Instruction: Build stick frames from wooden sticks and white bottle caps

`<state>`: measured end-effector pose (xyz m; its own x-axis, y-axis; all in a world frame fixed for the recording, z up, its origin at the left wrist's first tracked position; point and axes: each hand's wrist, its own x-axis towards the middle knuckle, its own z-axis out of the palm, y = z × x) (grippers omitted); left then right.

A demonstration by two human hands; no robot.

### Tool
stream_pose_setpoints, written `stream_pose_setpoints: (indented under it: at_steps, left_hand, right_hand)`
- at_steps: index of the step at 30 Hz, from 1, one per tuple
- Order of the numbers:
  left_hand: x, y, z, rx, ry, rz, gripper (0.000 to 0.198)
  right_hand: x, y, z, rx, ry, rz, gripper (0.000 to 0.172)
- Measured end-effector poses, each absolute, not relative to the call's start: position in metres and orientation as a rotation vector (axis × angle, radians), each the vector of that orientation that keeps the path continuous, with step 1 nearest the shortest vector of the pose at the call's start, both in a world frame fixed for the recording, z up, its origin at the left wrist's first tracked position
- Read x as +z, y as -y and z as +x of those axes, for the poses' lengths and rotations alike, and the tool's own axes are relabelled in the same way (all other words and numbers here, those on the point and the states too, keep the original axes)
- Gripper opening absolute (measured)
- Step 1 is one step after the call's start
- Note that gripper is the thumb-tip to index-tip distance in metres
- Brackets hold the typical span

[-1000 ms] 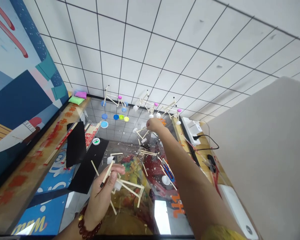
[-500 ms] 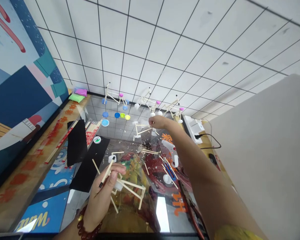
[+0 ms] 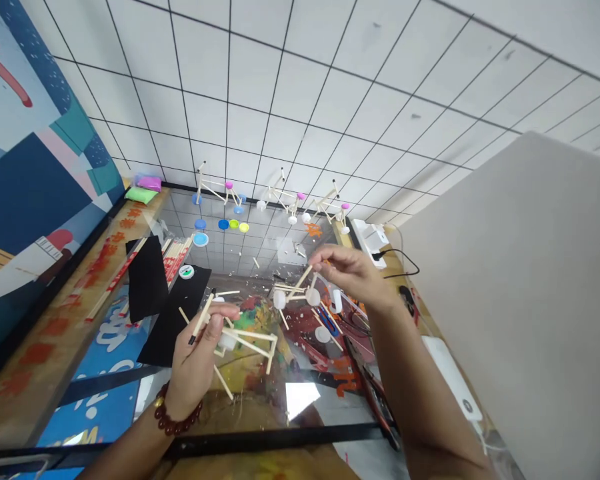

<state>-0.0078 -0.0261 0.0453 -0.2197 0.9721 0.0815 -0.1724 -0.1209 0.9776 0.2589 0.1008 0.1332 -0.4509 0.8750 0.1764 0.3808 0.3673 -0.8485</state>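
My left hand (image 3: 200, 360) is closed on a half-built frame of thin wooden sticks (image 3: 243, 339), held above the glass-topped table (image 3: 260, 400). My right hand (image 3: 347, 270) pinches another small stick piece with white round wheels (image 3: 296, 293), lifted just right of the first frame. The two pieces hang close together, apart by a small gap. Loose sticks and a white disc (image 3: 323, 334) lie on the glass under them.
Three finished stick bicycles (image 3: 215, 190) stand along the tiled back wall, with coloured round caps (image 3: 223, 225) in front. Two black sheets (image 3: 145, 277) and bundled sticks (image 3: 176, 257) lie at the left. A white power strip (image 3: 373, 237) with a black cable sits at the right, beside a large grey board (image 3: 520, 300).
My right hand has pulled back from the far part of the table toward me, carrying the small wheeled stick piece. My left hand kept its frame almost still.
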Motion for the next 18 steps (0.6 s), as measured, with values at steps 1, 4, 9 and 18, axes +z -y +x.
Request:
stream_pose_setpoints:
  at_steps: [1,4,9,18]
  left_hand:
    - [0.046,0.025,-0.008,1.548,-1.171,1.092,0.024]
    - [0.047,0.022,-0.005,1.61,-1.18,1.336,0.021]
    - [0.043,0.024,0.007,1.547,-1.17,1.606,0.019]
    - [0.037,0.026,0.015,1.5,-1.213,1.773,0.021]
  right_hand:
    - [0.129,-0.087,0.26,0.998,2.0,-1.065,0.021]
    - [0.104,-0.054,0.26,1.095,2.066,-0.966,0.025]
    - [0.052,-0.025,0.247,1.404,1.919,-0.931,0.024]
    - [0.014,-0.002,0.248,1.645,1.486,-0.95,0.027]
